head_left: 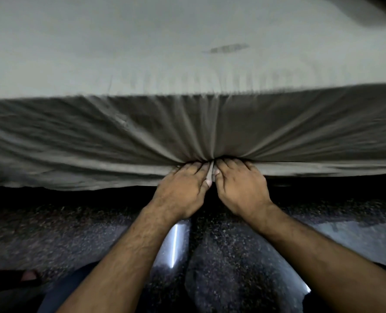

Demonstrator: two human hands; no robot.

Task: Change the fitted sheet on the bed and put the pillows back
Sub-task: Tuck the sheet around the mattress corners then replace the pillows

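Where the two hands met, the fitted sheet (187, 132) was bunched into a tight knot of grey cloth at the lower edge of the bed's side, and folds fanned out from that spot upward and to both sides across the hanging fabric. The left hand (183, 193) had its grip closed on the gathered hem, fingers curled into the cloth and the thumb pressed against a narrow strip of sheet that stood between the two hands. The right hand (239, 188) held the same bunch from the other side, its grip likewise closed on the fabric, knuckles up and fingertips tucked into the folds. The two hands touched, or nearly so, at that strip.

Above the grip, the sheet ran up over the edge of the bed (142, 41), where the pale top surface spread away, blurred, with a faint dark smudge (225, 48) on it up and to the right. To either side of the grip the hem hung loose along the bed's side, with a dark gap beneath it.

Below the grip lay a dark speckled floor (52, 233), with a bright streak of reflected light between the two forearms. Far down to the left of the grip, part of a foot in a dark sandal (28, 276) showed at the frame's edge.
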